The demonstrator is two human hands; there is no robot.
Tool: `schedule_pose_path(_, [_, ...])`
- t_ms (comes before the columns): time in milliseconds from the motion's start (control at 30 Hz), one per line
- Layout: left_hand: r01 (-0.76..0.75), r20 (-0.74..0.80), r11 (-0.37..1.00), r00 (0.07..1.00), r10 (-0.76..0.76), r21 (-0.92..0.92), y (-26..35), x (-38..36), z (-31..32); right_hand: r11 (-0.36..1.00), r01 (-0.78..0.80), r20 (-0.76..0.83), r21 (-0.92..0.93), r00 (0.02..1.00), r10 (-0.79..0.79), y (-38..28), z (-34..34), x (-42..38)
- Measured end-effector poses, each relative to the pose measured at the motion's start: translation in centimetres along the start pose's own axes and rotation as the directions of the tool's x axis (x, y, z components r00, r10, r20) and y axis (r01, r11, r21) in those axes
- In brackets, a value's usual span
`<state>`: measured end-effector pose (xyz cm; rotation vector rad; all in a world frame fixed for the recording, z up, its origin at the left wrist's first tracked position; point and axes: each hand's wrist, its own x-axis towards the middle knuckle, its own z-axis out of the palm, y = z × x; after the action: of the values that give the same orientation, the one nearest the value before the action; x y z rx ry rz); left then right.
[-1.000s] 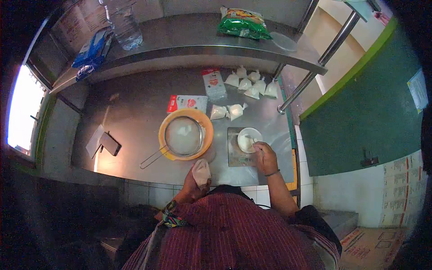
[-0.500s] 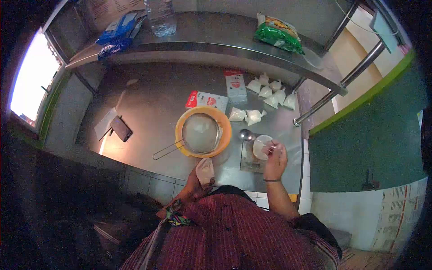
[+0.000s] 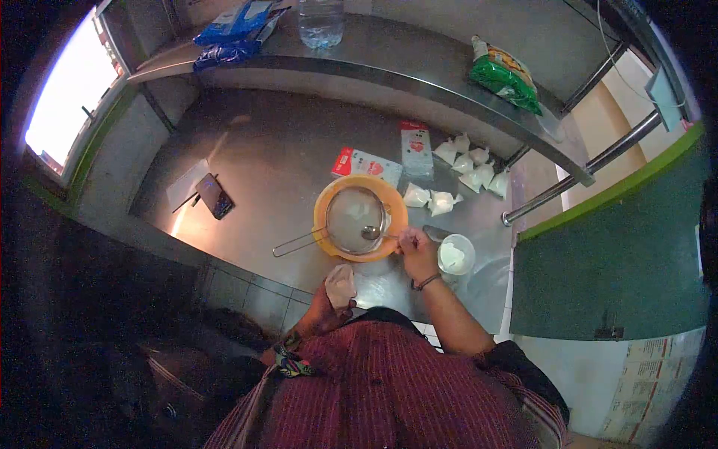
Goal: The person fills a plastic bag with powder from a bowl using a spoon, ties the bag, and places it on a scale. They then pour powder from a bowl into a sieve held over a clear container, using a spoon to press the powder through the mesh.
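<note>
Right hand: arm reaching forward, fingers closed on spoon held over sieve in orange bowl | Left hand: drawn near torso, gripping small filled bag upright at counter edge | Hands apart.

Desk: brushed steel, dull sheen. Sieve: fine metal mesh, wire handle. Spoon: polished metal. Bowl: matt orange plastic. Small bags: clear glossy plastic. Shirt: striped cloth.
</note>
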<state>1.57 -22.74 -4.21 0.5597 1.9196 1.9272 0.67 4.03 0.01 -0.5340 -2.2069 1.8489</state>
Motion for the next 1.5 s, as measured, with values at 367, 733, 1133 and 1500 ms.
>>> schedule_pose_path(367, [0.444, 0.157, 0.525, 0.851, -0.502, -0.726, 1.3, 1.0, 0.0, 0.870, -0.010, -0.681, -0.494, 0.626, -0.380, 7.8, -16.0, -4.3])
schedule_pose_path(733, [0.513, 0.472, 0.243, 0.856, -0.210, -0.823, 1.5, 2.3, -1.0, 0.892, -0.337, -0.439, -0.302, 0.880, 0.184, 8.0, -15.8, -5.0])
schedule_pose_path(1133, [0.449, 0.265, 0.653, 0.892, -0.365, -0.610, 3.7, 1.0, -2.5, 0.982, 0.051, -0.273, -0.184, 0.957, -0.101, -5.9, -7.7, 1.2])
schedule_pose_path(1500, [0.538, 0.377, 0.319, 0.812, -0.447, -0.780, 6.5, -0.3, -4.2, 0.932, -0.025, -0.181, -0.361, 0.983, -0.044, -6.2, -4.3, 3.4])
